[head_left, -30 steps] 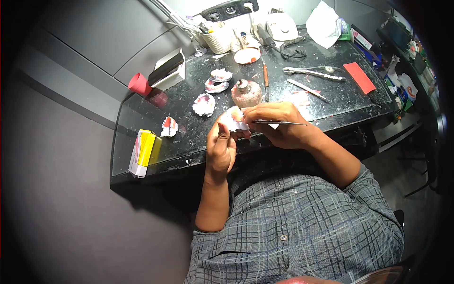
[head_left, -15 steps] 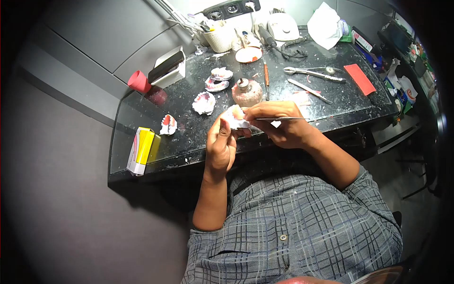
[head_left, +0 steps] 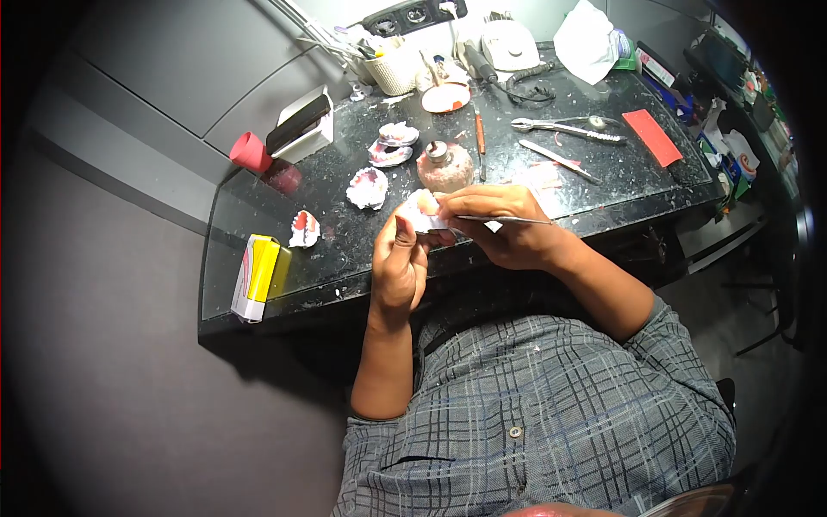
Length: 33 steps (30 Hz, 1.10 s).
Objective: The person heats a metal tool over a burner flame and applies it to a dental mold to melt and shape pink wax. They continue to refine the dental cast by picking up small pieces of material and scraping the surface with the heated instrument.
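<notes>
My left hand (head_left: 398, 267) grips a white plaster dental model (head_left: 422, 209) with a pinkish area on top, held above the front edge of the black desk. My right hand (head_left: 508, 226) pinches a thin metal tool (head_left: 508, 219), its handle lying across the fingers and pointing right. The fingers of this hand meet the model's right side and hide the tool's tip. Just behind the model stands a round glass burner (head_left: 446, 169) with a metal cap.
More dental models (head_left: 368, 188) lie left of the burner. A yellow box (head_left: 260, 277) and a red cup (head_left: 250, 152) are on the left. Pliers (head_left: 568, 129), a knife (head_left: 556, 159) and a red sheet (head_left: 652, 138) lie on the right.
The tool's outer end has tilted slightly downward in my right hand. The desk items appear shifted a little to the left. Both hands keep their grips.
</notes>
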### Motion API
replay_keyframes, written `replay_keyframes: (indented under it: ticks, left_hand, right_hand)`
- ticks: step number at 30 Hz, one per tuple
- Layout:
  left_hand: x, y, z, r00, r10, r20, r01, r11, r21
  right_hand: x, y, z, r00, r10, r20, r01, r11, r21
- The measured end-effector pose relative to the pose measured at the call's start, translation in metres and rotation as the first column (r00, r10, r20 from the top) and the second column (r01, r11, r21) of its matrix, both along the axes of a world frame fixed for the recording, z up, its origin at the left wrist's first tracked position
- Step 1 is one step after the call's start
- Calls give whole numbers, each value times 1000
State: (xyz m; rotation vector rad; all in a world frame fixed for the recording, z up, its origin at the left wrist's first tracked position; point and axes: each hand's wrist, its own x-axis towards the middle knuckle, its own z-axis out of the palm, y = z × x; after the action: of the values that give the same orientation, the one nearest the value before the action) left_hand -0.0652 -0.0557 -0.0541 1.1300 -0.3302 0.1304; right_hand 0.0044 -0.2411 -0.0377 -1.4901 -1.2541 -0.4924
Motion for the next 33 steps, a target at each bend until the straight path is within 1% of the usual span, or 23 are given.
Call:
replay_keyframes:
  ticks: [1,3,7,9,13,15,16,18,19,21,24,26,28,30,31,33]
  left_hand:
    - [-1,-2,2,1000,19,1,-19,1000,6]
    - [-1,-3,2,999,39,0,-39,999,10]
    - [-2,-3,1,999,44,-25,-44,999,-5]
    - [-2,-4,2,999,43,-22,-43,999,-3]
    - [0,-1,1,1000,25,-17,-25,1000,-2]
    - [1,1,-2,1000,19,-15,-19,1000,-5]
    - [0,0,-2,1000,23,-17,-22,1000,3]
    - [-1,-2,-1,999,29,-19,-29,1000,8]
    - [-2,-4,0,998,57,-10,-57,998,33]
    - [-2,-4,-1,996,87,-2,-86,995,56]
    - [-2,-4,-3,996,87,4,-87,994,67]
    - [-4,-7,1,995,100,-26,-100,995,-4]
    - [-3,-3,-3,996,84,-20,-84,996,5]
    - [-3,-3,-3,998,65,-13,-65,998,11]
    - [-5,-5,1,997,71,-26,-71,997,12]
    - [-5,-5,2,996,77,-37,-77,997,16]
  right_hand:
    - [-2,1,1,1000,-2,-3,2,1000,0]
    - [-7,1,3,997,26,-66,-28,999,-32]
    - [-4,-1,5,999,44,-17,-45,996,-79]
    - [-2,-5,5,994,84,-76,-93,987,-133]
    - [0,-3,3,997,59,-58,-65,990,-123]
    - [-2,2,-1,1000,-13,-27,13,1000,6]
    - [-1,0,-1,999,-16,-29,17,1000,7]
    - [1,-2,1,997,52,-57,-57,995,-84]
    - [1,-1,1,997,55,-55,-59,995,-86]
    - [0,0,-2,997,32,-67,-34,999,-22]
    - [-4,3,-1,999,13,-31,-13,1000,-6]
    - [-1,2,-3,998,45,-34,-46,998,-39]
    - [0,2,-3,997,72,-39,-75,995,-71]
    - [-1,4,-1,1000,5,4,-5,1000,23]
    - [-1,3,-1,1000,4,4,-4,1000,23]
    - [0,1,-1,995,82,-51,-86,994,-68]
